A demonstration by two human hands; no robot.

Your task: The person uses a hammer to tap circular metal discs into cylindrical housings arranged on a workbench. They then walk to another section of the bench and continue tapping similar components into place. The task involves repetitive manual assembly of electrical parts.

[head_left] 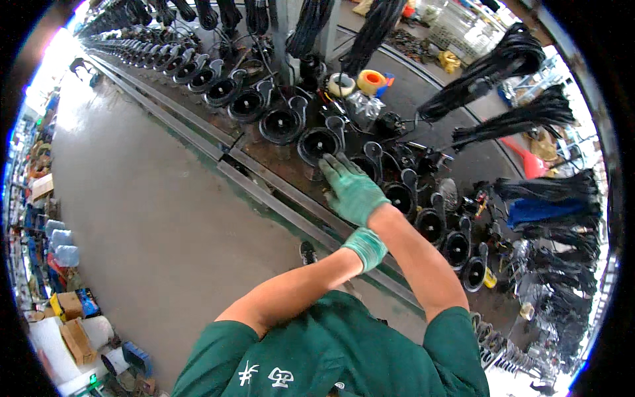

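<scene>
My right hand (355,192), in a green glove, reaches over the bench with its fingers stretched out and holding nothing. Its fingertips are at the near rim of a black round housing (319,145) that has a side spout and a small pale shaft in its middle. Another such housing (363,167) is partly covered by that hand. My left hand (367,249), gloved the same way, crosses beneath the right forearm; its fingers are hidden. To the left stands a similar black housing (280,125).
A long row of these housings lines the bench beside a metal rail (264,177). Tape rolls (371,82) and a clear plastic bag (364,108) lie behind them. Bundles of black cable (486,73) hang over the bench. Boxes (78,341) stand at the far left across the grey floor (159,192).
</scene>
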